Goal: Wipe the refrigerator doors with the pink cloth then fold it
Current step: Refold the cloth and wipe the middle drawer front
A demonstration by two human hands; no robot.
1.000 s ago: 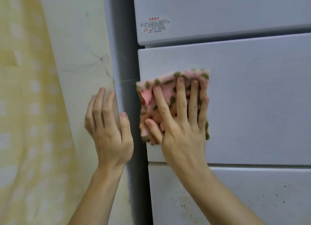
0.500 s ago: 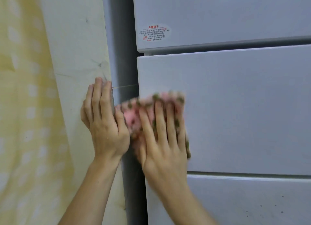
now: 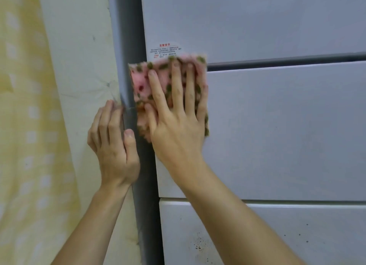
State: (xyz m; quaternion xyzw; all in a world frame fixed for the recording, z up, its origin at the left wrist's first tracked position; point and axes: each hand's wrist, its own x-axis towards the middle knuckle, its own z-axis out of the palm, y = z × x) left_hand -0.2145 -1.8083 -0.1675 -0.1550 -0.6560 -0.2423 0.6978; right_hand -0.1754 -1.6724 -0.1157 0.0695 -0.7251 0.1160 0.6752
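Two hands in our one head view, so that's all we go on. Our right hand (image 3: 174, 124) lies flat on the pink cloth (image 3: 141, 82), fingers spread wide and straight, pressing it against the fridge rather than gripping it. The cloth, pink with green and red spots, is folded into a rough rectangle with its long axis running up and down and its top edge tipped a bit up toward the right. It sits at the left edge of the middle refrigerator door (image 3: 277, 130), its top lapping over the gap onto the upper door (image 3: 247, 21) and just touching the bottom of a small warning sticker (image 3: 165, 50). Its left side hangs past the door edge over the grey side panel (image 3: 126, 46).

Our left hand (image 3: 113, 145) holds nothing; fingers loosely curled and close together, resting on the corner where the grey panel meets the cream wall (image 3: 79, 56), thumb lying on the panel.

Below, the lower door (image 3: 277, 235) has dark specks near its left part. Far left hangs a yellow checked curtain (image 3: 25, 126). The wall shows fine cracks.
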